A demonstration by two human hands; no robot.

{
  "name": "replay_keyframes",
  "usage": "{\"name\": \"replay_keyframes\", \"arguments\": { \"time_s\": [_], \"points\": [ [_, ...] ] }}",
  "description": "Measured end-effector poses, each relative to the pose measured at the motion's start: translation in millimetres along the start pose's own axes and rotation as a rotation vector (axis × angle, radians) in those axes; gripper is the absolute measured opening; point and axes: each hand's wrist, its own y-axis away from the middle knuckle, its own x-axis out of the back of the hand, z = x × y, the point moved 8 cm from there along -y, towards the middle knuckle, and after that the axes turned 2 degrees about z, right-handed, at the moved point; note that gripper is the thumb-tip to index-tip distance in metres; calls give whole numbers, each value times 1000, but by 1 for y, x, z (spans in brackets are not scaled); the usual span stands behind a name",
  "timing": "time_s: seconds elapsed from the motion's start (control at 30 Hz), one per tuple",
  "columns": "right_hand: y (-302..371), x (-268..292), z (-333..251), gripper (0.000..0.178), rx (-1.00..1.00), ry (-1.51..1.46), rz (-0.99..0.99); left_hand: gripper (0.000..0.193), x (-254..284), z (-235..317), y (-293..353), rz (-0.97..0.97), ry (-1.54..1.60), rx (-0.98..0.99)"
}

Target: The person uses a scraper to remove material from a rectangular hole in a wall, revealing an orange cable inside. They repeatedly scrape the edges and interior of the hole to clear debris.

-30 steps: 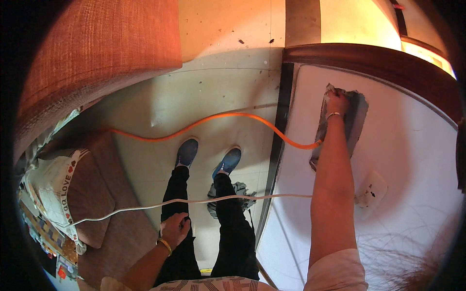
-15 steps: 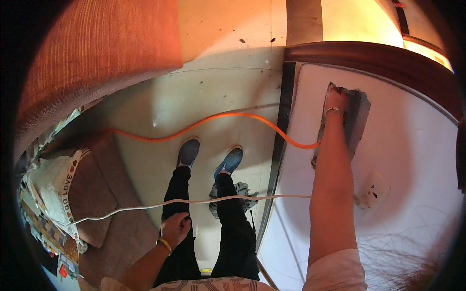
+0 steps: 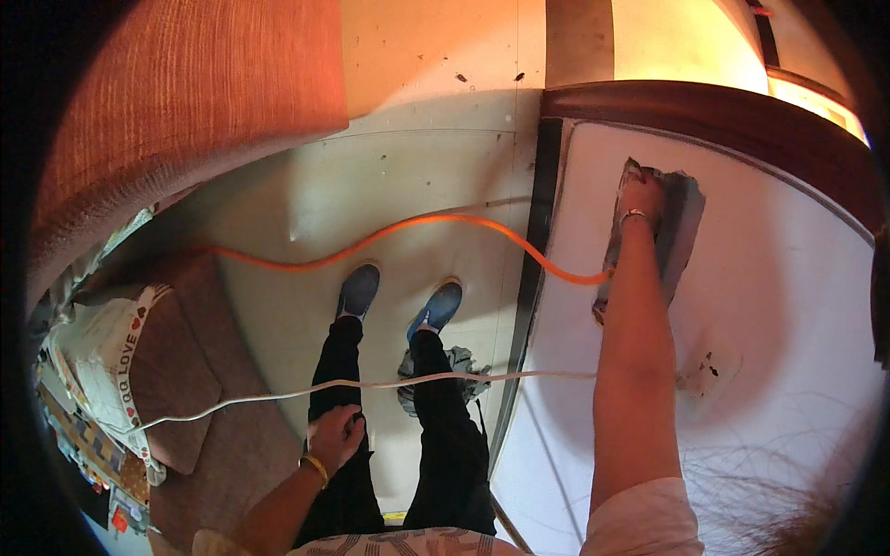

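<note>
Two hands are seen, any hold impossible to tell: the left hand (image 3: 336, 435), fingers loosely curled, is rested on a trouser leg (image 3: 336, 371); the right hand (image 3: 642, 196), fingers partly hidden, is placed at the ragged recess (image 3: 684, 222) near the wall's (image 3: 760, 250) baseboard (image 3: 541, 199) edge. The orange hose (image 3: 445, 219), run to its rim, seems light, flexible, best held there

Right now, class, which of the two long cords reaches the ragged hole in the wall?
The orange cord: it runs to the edge of the hole, where the right hand is. The white cord goes behind the right forearm, nearer the wall socket.
</note>
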Motion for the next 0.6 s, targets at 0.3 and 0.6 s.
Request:
{"name": "replay_keyframes", "arguments": {
  "time_s": [0.3, 0.6],
  "points": [
    [0, -35, 46, 36, -391, -352, -34, 20, 3, 2, -2, 48, -18, -73],
    [8, -4, 19, 33, -299, -677, -113, 21, 5, 2, 0, 30, -40, -68]
  ]
}}
